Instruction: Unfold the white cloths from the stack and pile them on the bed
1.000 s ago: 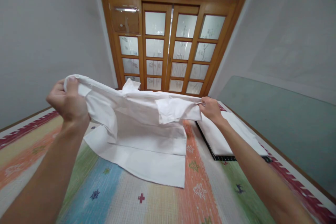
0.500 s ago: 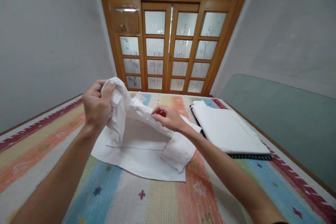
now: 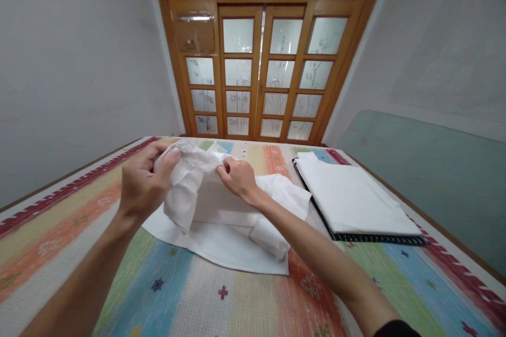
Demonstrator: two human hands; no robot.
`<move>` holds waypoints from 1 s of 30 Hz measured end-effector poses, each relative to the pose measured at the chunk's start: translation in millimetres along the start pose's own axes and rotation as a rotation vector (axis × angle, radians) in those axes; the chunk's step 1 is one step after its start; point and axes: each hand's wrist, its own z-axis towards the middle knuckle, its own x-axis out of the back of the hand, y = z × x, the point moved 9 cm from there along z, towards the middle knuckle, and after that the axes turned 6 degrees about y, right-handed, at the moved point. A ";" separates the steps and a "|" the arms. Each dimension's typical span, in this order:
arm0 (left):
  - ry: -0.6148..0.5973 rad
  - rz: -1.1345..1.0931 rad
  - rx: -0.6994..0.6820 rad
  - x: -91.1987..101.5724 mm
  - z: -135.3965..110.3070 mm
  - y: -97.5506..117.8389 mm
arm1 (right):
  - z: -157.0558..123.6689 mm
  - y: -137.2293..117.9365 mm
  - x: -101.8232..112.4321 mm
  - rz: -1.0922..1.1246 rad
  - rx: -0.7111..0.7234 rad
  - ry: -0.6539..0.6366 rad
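Note:
A white shirt-like garment (image 3: 225, 245) lies partly spread on the patterned cloth, its upper part lifted in folds. My left hand (image 3: 146, 174) is closed on a raised bunch of it at the left, thumb on top, and a loose flap hangs below. My right hand (image 3: 239, 176) pinches the fabric near the middle, a short way right of the left hand. Another folded part of the garment rests under my right forearm. The fingertips of my left hand are partly hidden behind the fabric.
To the right, a folded white cloth (image 3: 363, 200) lies on a black item (image 3: 379, 238) with white marks along its edge. A striped, multicoloured cloth (image 3: 205, 295) covers the surface. Beyond stand wooden doors (image 3: 259, 73) with glass panes; a pale green panel (image 3: 427, 168) leans at right.
My left hand has lowered with its bunch of fabric. My right hand has moved left and closed on the garment nearer the left hand. The view has shifted slightly.

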 end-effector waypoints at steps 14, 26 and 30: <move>-0.800 0.199 -0.128 -85.1 -43.5 -51.3 | -42.7 -0.5 -28.7 0.314 0.210 -0.424; -0.751 0.033 -0.154 -104.2 -66.8 -38.1 | -38.6 10.5 -14.7 0.401 -0.031 -0.212; -0.627 0.049 -0.100 -98.5 -65.2 -40.1 | -41.7 16.4 -26.7 0.553 -0.122 -0.284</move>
